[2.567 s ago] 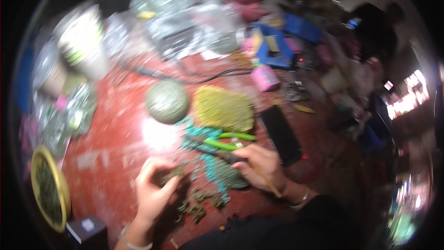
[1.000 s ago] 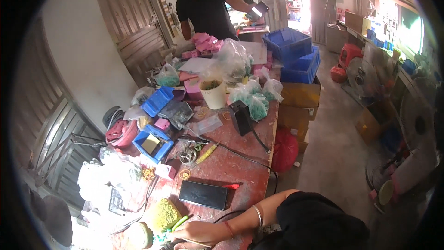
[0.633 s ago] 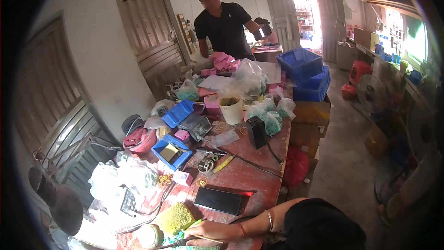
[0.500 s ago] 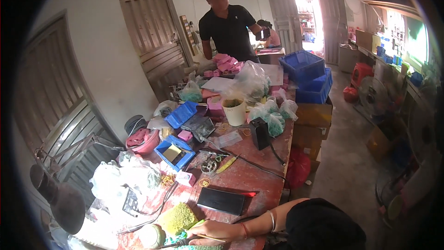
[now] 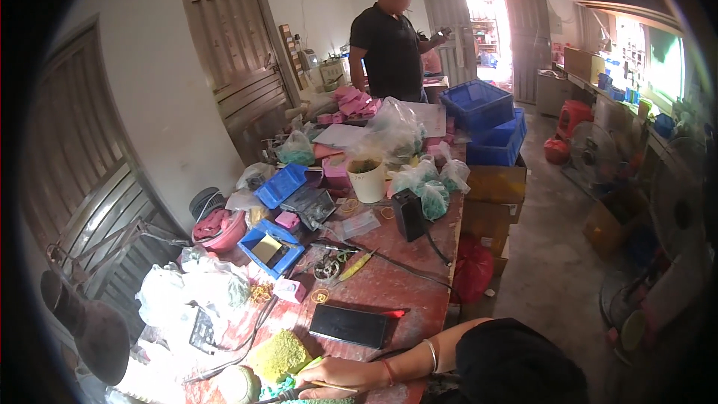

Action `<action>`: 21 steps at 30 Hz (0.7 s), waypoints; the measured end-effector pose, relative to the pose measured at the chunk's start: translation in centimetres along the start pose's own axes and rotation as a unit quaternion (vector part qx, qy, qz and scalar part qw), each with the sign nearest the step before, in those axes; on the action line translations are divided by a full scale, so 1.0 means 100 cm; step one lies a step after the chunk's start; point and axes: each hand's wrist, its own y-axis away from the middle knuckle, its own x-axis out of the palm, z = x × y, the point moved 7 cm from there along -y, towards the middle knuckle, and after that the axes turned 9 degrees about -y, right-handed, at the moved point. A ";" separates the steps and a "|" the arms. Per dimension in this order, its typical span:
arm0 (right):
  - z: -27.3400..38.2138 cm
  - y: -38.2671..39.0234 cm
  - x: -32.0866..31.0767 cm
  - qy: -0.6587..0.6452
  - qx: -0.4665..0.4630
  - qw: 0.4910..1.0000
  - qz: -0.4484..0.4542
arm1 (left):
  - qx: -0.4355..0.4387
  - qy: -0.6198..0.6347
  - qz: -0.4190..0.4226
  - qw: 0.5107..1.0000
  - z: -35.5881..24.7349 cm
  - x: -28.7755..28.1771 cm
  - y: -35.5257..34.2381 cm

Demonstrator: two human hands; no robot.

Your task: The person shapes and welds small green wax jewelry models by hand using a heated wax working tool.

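Note:
My right hand (image 5: 333, 375) reaches in from the lower right, with a bracelet and a red cord at the wrist. Its fingers are closed around a slim yellow-green tool (image 5: 311, 364), whose exact kind I cannot make out; a thin brown stick (image 5: 334, 387) shows along the same hand. Beside the fingertips sits a rough yellow-green sponge-like block (image 5: 280, 356), with a pale round object (image 5: 238, 384) to its left. Small turquoise bits (image 5: 278, 387) lie between them. Just beyond the hand, a black phone (image 5: 348, 325) rests on the red table (image 5: 407, 284). My left hand is out of view.
Farther along stand a blue tray (image 5: 271, 248), a white cup (image 5: 366, 179), a black box (image 5: 407, 215) with a cable, and plastic bags (image 5: 422, 187). Blue crates (image 5: 479, 105) are stacked at the right edge. A lamp (image 5: 93, 333) stands at left; a person (image 5: 389, 49) stands beyond the table.
The person across the table has moved to the right and turned, one hand still raised with a small object. The whole view has shifted slightly. My right hand keeps its place and grip.

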 end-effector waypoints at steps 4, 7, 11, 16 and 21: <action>0.005 -0.002 0.003 -0.001 -0.039 0.999 -0.011 | -0.004 0.001 0.001 1.000 0.001 -0.001 0.002; 0.002 0.001 0.001 -0.004 -0.015 1.000 -0.004 | -0.004 0.004 0.000 1.000 0.001 -0.001 0.003; 0.003 0.003 0.002 -0.004 -0.003 1.000 0.002 | -0.012 0.010 -0.007 1.000 0.008 -0.006 0.011; 0.001 0.007 0.007 0.048 -0.015 0.998 0.025 | -0.025 0.043 -0.020 0.999 0.024 -0.018 0.030; 0.011 -0.002 0.003 0.068 0.000 0.997 0.037 | -0.023 0.113 -0.027 0.993 0.034 -0.033 0.055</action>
